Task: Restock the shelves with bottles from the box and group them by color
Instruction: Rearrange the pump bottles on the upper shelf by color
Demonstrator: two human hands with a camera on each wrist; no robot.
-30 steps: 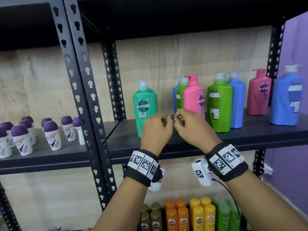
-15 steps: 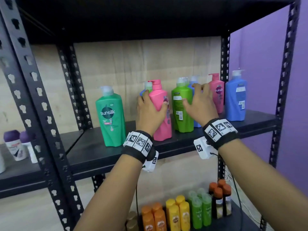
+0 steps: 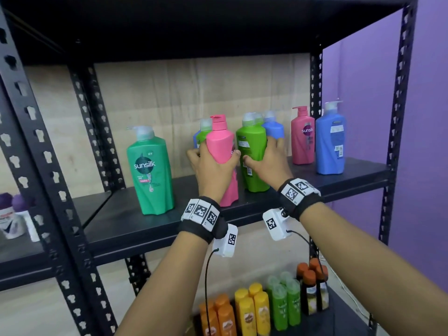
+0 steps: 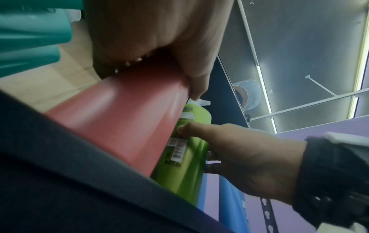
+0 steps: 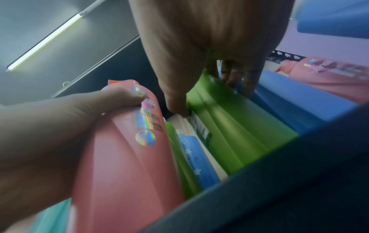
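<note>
My left hand (image 3: 213, 161) grips a pink pump bottle (image 3: 221, 144) standing on the black middle shelf (image 3: 150, 221), thumb on its right side, fingers round its left. My right hand (image 3: 264, 156) grips the lime green bottle (image 3: 252, 146) beside it, thumb on the front label, fingers behind. In the left wrist view the pink bottle (image 4: 123, 116) fills the middle, with the green bottle (image 4: 187, 159) to its right. The right wrist view shows the pink bottle (image 5: 127, 154) and the green bottle (image 5: 235, 132) side by side. A blue bottle (image 3: 274, 128) stands behind the green one.
A teal Sunsilk bottle (image 3: 151, 173) stands left of my hands. Another green bottle and a blue one hide behind the pink bottle. At the right end stand a second pink bottle (image 3: 303, 139) and a blue bottle (image 3: 331, 144). Small orange, yellow and green bottles (image 3: 257, 309) fill the lower shelf.
One second ago both hands met in front of the shelf, holding nothing. They then reached in; the left hand took the pink bottle and the right hand closed round the green one.
</note>
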